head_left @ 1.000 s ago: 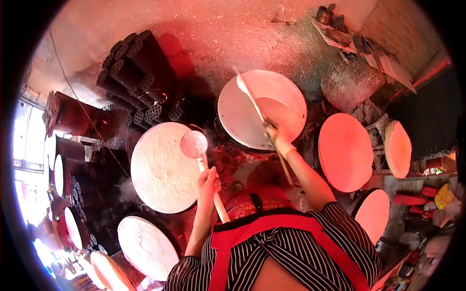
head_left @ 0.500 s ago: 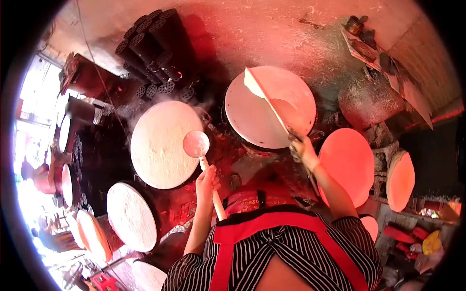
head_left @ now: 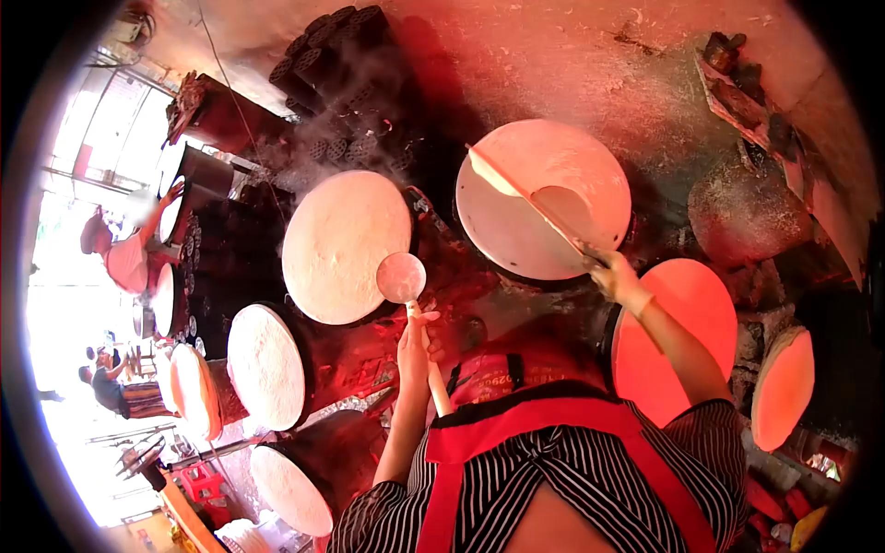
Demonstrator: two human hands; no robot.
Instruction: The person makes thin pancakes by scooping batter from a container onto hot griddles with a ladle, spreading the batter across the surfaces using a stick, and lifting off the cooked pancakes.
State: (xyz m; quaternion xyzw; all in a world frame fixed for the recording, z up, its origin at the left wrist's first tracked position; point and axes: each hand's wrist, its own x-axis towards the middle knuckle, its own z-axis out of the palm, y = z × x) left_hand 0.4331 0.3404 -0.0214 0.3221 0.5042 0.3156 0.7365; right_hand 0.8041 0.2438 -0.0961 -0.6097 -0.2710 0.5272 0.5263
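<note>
My left hand [head_left: 417, 338] is closed around the long pale handle of a ladle [head_left: 401, 277]. Its round bowl hangs at the front right edge of the left griddle, over a pale round flatbread [head_left: 346, 247]. In my right hand [head_left: 616, 278] is one end of a long thin batter spreader [head_left: 530, 201]. The spreader lies across the griddle [head_left: 479, 221] at centre right, and a clump of pale batter [head_left: 493, 175] sits along its far end. Thin, streaky batter [head_left: 585, 152] covers the far right side of that griddle. Its near left side looks grey and bare.
More rounds stand around: a white one [head_left: 265, 367] at left, another [head_left: 290, 488] at lower left, a reddish one [head_left: 682, 318] at right. Perforated coal cylinders [head_left: 336, 55] are stacked behind, amid steam. A person [head_left: 129, 258] stands far left with an arm raised.
The view has swung left, so the griddles appear farther right. On the griddle, the spreader's far end has swept leftward with the batter. The ladle stays near the flatbread's edge.
</note>
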